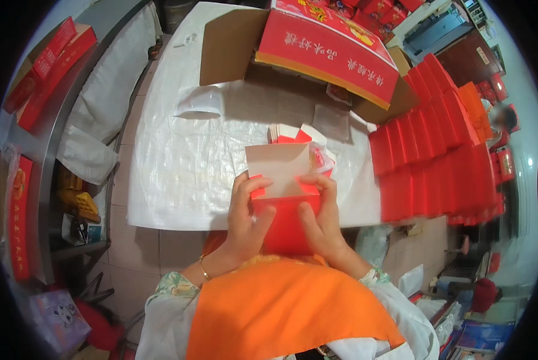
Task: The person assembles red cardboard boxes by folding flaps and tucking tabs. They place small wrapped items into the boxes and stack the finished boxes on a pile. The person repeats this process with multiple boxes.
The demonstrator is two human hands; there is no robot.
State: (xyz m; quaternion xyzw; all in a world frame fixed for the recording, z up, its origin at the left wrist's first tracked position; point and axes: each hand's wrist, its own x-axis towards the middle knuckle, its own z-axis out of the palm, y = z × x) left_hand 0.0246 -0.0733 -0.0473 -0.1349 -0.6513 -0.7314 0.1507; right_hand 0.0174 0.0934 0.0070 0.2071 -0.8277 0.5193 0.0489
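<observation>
Two hands fold a little red cardboard box (pixel 285 225) w/ a pale inside flap.

Left hand (pixel 246 217) & right hand (pixel 321 217) both grip the box, thumbs on its red front, just above the orange cloth lap (pixel 287 306). Behind: white plastic-covered table (pixel 179 162), stack of flat red box blanks (pixel 290 133), rows of done red boxes (pixel 437 150) at right.

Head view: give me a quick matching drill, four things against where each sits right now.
Things:
1. red folded box
2. stack of red boxes
3. open cardboard carton
4. orange apron

Places:
a. far end of the table
b. over the person's lap
c. between both hands
d. right side of the table

Pairs: 1-c, 2-d, 3-a, 4-b
</observation>
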